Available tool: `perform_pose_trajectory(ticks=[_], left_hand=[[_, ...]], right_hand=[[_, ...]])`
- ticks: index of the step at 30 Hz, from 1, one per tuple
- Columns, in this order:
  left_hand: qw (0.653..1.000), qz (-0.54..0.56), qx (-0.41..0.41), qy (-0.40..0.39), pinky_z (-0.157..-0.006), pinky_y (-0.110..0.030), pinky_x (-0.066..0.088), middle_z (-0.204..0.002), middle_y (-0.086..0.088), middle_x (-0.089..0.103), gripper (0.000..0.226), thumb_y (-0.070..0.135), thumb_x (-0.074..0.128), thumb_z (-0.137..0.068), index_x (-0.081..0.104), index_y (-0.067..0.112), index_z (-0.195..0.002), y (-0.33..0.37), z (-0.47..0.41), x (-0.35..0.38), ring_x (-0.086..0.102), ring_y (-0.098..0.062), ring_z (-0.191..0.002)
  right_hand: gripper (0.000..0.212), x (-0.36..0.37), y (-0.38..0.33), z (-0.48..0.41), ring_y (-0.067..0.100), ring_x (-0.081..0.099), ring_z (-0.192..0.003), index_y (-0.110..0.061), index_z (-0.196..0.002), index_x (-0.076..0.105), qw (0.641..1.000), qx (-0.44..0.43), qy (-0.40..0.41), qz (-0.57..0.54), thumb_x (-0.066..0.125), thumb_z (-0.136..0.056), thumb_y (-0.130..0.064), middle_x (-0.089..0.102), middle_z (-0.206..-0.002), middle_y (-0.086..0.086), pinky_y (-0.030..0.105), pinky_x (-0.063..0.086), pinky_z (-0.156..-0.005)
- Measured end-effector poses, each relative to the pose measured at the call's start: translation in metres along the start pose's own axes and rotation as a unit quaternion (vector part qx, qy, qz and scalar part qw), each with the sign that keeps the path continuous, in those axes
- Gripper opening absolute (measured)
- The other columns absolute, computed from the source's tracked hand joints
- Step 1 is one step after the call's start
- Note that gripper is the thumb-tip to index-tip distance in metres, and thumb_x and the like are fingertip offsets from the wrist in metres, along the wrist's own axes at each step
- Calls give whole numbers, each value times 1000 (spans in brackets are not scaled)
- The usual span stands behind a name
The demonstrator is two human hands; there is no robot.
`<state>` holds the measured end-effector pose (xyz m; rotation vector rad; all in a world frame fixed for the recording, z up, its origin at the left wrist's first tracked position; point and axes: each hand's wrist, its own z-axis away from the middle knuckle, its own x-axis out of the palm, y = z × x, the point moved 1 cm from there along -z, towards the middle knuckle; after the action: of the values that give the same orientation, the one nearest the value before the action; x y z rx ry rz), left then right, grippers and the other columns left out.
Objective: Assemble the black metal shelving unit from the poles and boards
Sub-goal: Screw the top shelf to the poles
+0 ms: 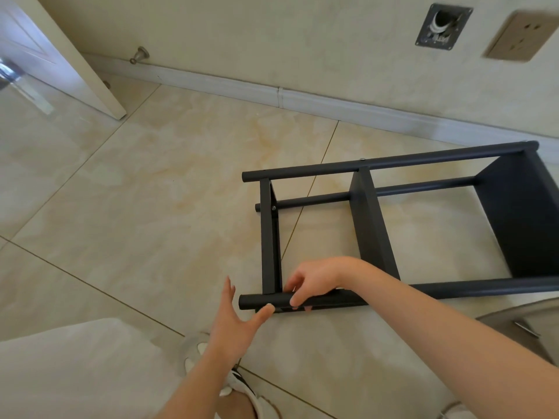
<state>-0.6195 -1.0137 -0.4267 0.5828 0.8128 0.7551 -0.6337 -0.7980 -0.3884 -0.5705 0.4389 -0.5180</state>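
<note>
Nearest the lens, two bare forearms are stretched out above a white shoe with black stripes (242, 384). The left hand (239, 319) is held flat with straight fingers, only its thumb laid against the near black round metal pole (257, 301). The right hand (314, 278) is curled round that same pole, just beside the black end board (269, 237). The black metal shelving unit (520, 225) is laid on its side on the floor, three boards joined between its poles.

Fingers could be pinched between pole and board edge if the frame is rolled. The one-handed hold could be lost, and paint or tile scratched.

Glossy beige marbled floor tiles (151, 192) are bounded by a white skirting board (332, 105) and a cream wall, with a white door (45, 40) at the left.
</note>
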Motion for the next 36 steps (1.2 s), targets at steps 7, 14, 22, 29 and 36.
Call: perform_pose_trajectory(ticks=[7, 14, 22, 29, 36], left_hand=[[995, 66, -56, -44, -98, -27, 30, -132, 10, 52, 53, 53, 44, -99, 43, 26, -145, 1, 13, 34, 44, -10, -122], [970, 232, -54, -51, -114, -36, 25, -151, 5, 41, 58, 44, 52, -100, 33, 31, -153, 17, 13, 38, 31, -17, -143], [915, 397, -49, -49, -121, -42, 13, -159, 1, 34, 98, 64, 64, -65, 35, 30, -153, 34, 16, 35, 19, -19, -151], [889, 450, -37, -78, -120, -42, 8, -134, 9, 55, 73, 38, 70, -72, 51, 31, -142, 61, 12, 25, 24, -14, -148], [903, 418, 55, -82, -113, -37, 23, -120, 15, 70, 57, 31, 73, -73, 63, 32, -129, 134, 21, -2, 49, -6, -126]], right_hand=[[34, 10, -6, 10, 8, 55, -76, -17, -132, 61, 996, -6, 72, 54, 54, -99, -19, 61, -86, -4, 24, 43, -74], [31, 10, -14, 19, 13, 50, -80, -12, -127, 64, 988, -11, 132, 78, 52, -99, -16, 58, -94, 4, 21, 41, -69], [36, 12, -18, 24, 6, 43, -71, -16, -135, 59, 977, -29, 196, 82, 50, -100, -14, 54, -93, 0, 17, 32, -62], [32, 4, -25, 35, 12, 52, -81, -19, -130, 62, 961, -43, 266, 66, 49, -101, -16, 63, -99, 2, 23, 40, -71], [31, -33, -56, 85, 20, 56, -102, -17, -129, 60, 936, -69, 337, 73, 51, -100, -12, 65, -114, 7, 27, 42, -87]])
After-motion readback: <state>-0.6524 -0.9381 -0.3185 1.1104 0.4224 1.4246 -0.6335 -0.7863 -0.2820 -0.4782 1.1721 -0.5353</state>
